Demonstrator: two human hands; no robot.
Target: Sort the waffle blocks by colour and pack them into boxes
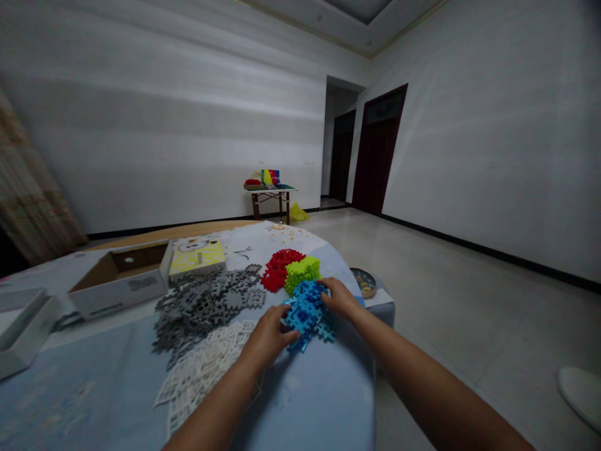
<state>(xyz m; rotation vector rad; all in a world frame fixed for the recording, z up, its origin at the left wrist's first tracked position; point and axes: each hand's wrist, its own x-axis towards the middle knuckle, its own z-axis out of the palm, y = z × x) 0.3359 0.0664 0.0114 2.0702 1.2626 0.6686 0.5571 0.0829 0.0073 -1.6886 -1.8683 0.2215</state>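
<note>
While both hands, the left hand (268, 335) and right hand (339, 299), clamp the blue block cluster (306, 313) near the table's (94, 382) right edge, grey pieces (206, 304) and white pieces (206, 366) lie loose; assembly seems partial.

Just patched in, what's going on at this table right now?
A person is working with both bare hands on a clump of blue interlocking plastic pieces on a light blue tablecloth. The left hand grips its near side and the right hand presses its far side. Just beyond sit a green clump and a red clump. Loose grey pieces and white pieces lie spread to the left, with an open cardboard box behind them.
</note>
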